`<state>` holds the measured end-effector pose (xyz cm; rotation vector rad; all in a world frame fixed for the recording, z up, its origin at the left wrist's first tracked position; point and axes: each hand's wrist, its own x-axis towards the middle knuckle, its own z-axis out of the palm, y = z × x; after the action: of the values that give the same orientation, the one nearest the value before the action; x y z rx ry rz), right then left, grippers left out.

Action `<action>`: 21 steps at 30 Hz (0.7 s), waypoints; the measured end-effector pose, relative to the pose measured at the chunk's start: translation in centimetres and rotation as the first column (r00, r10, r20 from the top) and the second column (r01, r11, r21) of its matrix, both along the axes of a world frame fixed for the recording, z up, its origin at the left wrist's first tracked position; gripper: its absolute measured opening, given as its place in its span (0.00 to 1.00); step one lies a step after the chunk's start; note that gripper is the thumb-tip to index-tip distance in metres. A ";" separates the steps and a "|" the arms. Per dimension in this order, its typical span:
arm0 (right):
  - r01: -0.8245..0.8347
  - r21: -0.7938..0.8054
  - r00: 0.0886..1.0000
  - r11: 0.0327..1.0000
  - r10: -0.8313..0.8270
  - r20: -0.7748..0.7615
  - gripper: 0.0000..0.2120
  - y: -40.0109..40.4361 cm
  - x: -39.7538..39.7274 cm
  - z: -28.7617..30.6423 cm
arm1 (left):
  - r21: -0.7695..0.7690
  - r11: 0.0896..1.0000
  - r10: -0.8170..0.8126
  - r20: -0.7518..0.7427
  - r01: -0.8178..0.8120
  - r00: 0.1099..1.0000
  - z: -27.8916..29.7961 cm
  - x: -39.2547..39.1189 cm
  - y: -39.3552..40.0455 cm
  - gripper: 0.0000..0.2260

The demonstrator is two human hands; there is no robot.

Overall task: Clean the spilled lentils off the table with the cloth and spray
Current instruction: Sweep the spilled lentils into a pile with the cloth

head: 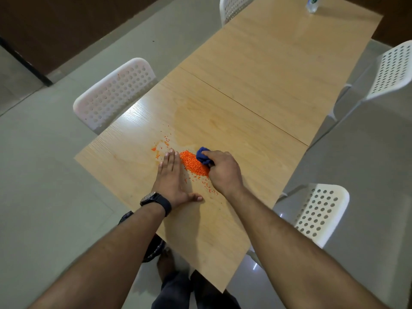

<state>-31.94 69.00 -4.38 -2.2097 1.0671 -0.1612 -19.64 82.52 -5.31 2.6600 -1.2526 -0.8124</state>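
Wooden table (256, 90) with orange lentils (193, 163), white chairs (116, 92) around

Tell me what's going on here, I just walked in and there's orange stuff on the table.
A person is cleaning up spilled lentils on the table. The right hand grips a blue cloth against the pile, and the left hand lies flat on the other side as a barrier. Most lentils are gathered between the hands; some strays lie scattered nearby. A bottle, perhaps the spray, stands at the far end.
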 end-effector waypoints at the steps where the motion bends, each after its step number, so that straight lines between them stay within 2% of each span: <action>1: -0.009 0.006 1.000 1.000 0.009 0.005 0.33 0.1 0.0 0.1 | -0.004 1.000 0.002 0.002 -0.002 1.000 0.0 0.0 0.1 0.76; 3: 0.027 -0.002 0.999 1.000 -0.027 0.032 0.33 0.0 -0.6 0.4 | -0.006 1.000 -0.003 0.010 0.003 1.000 0.0 -0.1 0.3 0.76; 7: 0.221 -0.071 0.970 0.973 -0.211 0.119 0.31 -1.5 -3.1 1.2 | 0.005 1.000 -0.031 0.024 0.031 0.999 0.1 0.1 0.6 0.76; 11: 0.369 -0.151 0.929 0.917 -0.367 0.044 0.29 -1.8 -5.9 0.9 | 0.013 0.999 -0.031 0.028 0.031 0.999 0.1 0.3 0.9 0.77; 14: 0.386 -0.151 0.920 0.910 -0.392 -0.009 0.27 0.2 -6.1 -0.1 | 0.023 0.999 -0.035 0.022 0.034 0.999 -0.1 0.7 1.3 0.77; 18: 0.429 -0.098 0.903 0.898 -0.425 0.059 0.23 3.0 -3.7 -0.7 | 0.013 0.999 -0.038 0.017 0.038 0.999 -0.2 1.1 1.9 0.77; 21: 0.397 -0.051 0.915 0.916 -0.391 0.102 0.23 4.8 -1.1 -0.6 | 0.019 0.999 -0.045 0.025 0.045 0.999 -0.4 1.4 2.1 0.77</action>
<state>-33.07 73.85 -4.99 -1.9995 1.4667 -0.4773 -18.21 84.66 -5.67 2.6740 -1.3222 -0.8027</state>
